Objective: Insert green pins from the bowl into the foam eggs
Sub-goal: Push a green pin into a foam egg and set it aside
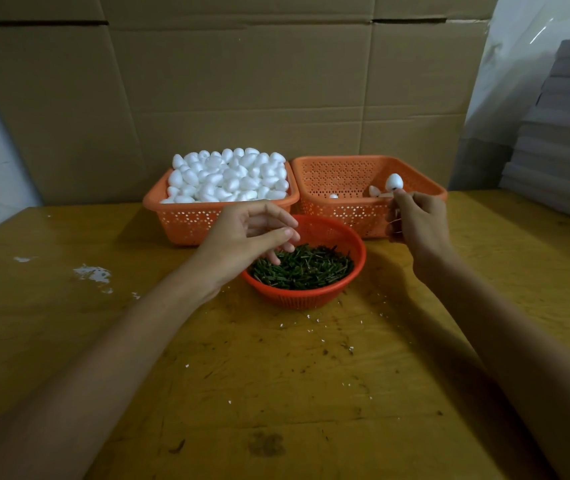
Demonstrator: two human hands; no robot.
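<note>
A red round bowl [332,233] full of green pins [306,268] stands at mid-table. My left hand [252,237] hovers over its left side, fingers loosely bent, one fingertip touching the pins and nothing visibly held. My right hand [418,223] is raised over the front edge of the right orange basket [342,174], fingertips pinched together just under a white foam egg [394,181] that stands on top of them. Whatever joins the egg to my fingers is hidden. Behind the bowl, the left orange basket [179,220] is heaped with white foam eggs [231,178].
The right basket holds only a few eggs [375,191] at its bottom. A cardboard wall stands behind the baskets. Grey stacked sheets [560,133] rise at the far right. The yellow wooden table [276,375] carries white foam crumbs and paint marks [91,273].
</note>
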